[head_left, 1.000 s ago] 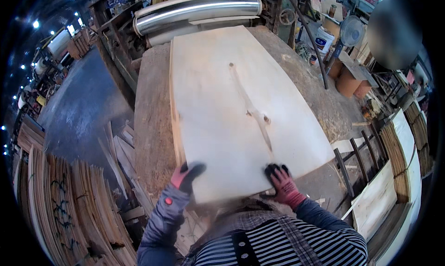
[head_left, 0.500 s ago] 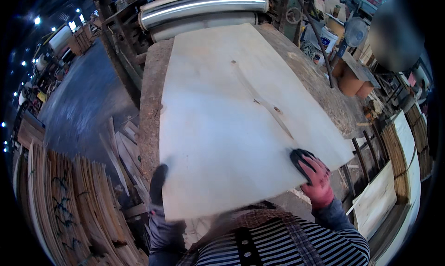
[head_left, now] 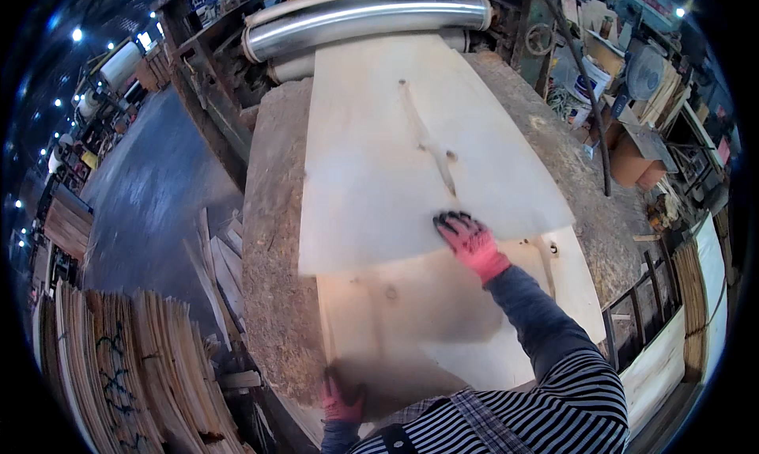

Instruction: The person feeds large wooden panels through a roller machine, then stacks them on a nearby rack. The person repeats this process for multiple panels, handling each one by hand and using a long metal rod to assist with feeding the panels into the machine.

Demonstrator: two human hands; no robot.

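A pale wood veneer sheet (head_left: 379, 193) with a dark knot streak lies on the bench, its far end at the metal roller (head_left: 368, 24). My right hand (head_left: 472, 244), in a pink glove with black fingertips, rests on this sheet's near edge with its fingers spread. Beneath and nearer to me is a second veneer sheet (head_left: 443, 312), knotted at its right side. At that sheet's near left edge is my left hand (head_left: 341, 399), gloved in the same pink, thumb and fingers apart. Shadow and blur soften its fingertips.
The rough brown bench top (head_left: 273, 217) shows on both sides of the sheets. Stacked veneer (head_left: 130, 367) stands at the lower left, with more veneer bundles (head_left: 692, 296) at the right. A leaning rod (head_left: 593, 106), a fan (head_left: 644, 73) and boxes (head_left: 628, 161) are at the far right.
The top sheet has moved away from me to the roller, uncovering another sheet below. My right hand has gone forward and left; my left hand has come back toward me.
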